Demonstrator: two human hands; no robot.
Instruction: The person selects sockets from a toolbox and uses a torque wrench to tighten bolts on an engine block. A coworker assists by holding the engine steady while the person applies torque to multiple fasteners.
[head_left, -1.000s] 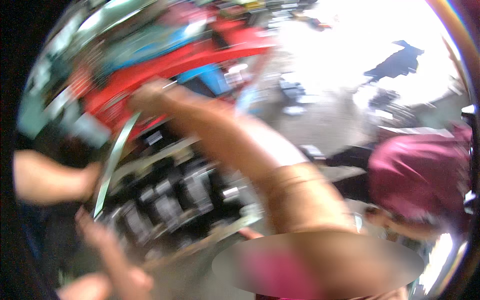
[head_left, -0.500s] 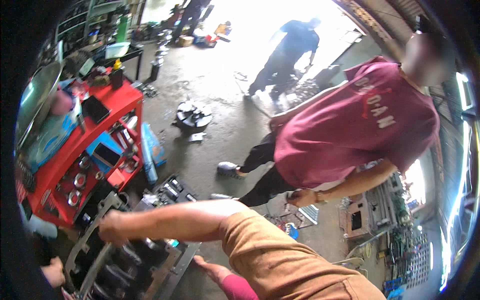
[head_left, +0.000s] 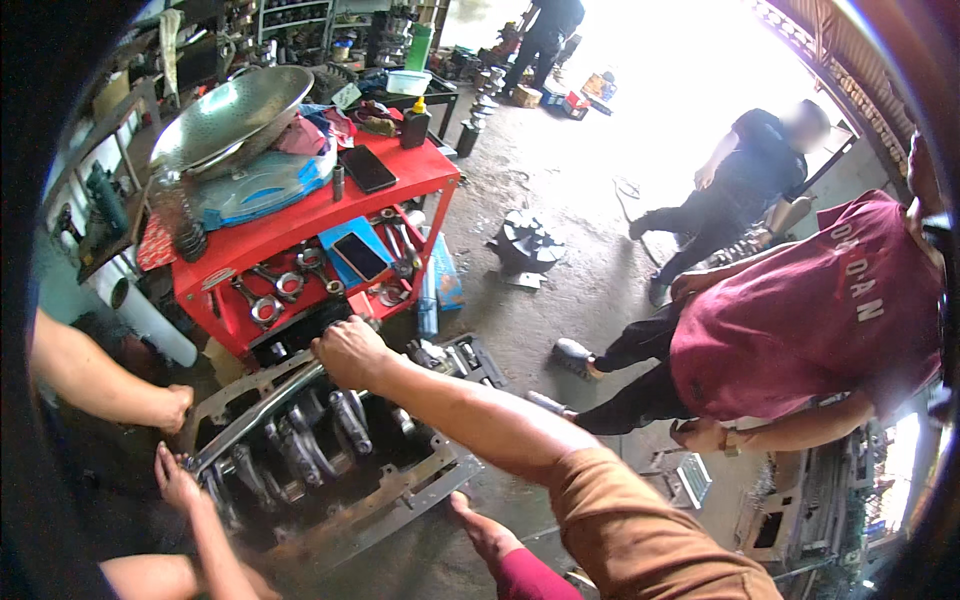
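My right hand (head_left: 350, 352), its arm in a brown sleeve, is closed around the far end of a long metal wrench (head_left: 262, 412). The wrench lies slantwise over an engine block (head_left: 400, 478) with a crankshaft (head_left: 300, 440) in its open side. At the wrench's near-left end, my left hand (head_left: 178, 480) has its fingers closed about the head; what part it grips is partly hidden. Just above it, another person's closed hand (head_left: 178, 408) reaches in from the left to the block's edge.
A red tool cart (head_left: 310, 240) holds connecting rods (head_left: 265, 308), phones and a large metal bowl (head_left: 235, 115). A person in a maroon shirt (head_left: 790, 310) stands at right. Another person's hand (head_left: 485, 530) is near the block's lower side. A round dark metal part (head_left: 530, 242) sits on the floor.
The view has swung left, bringing more of the cart, block and wrench into sight. My right hand, blurred before, is now clearly on the wrench. The person in dark clothes has shifted posture.
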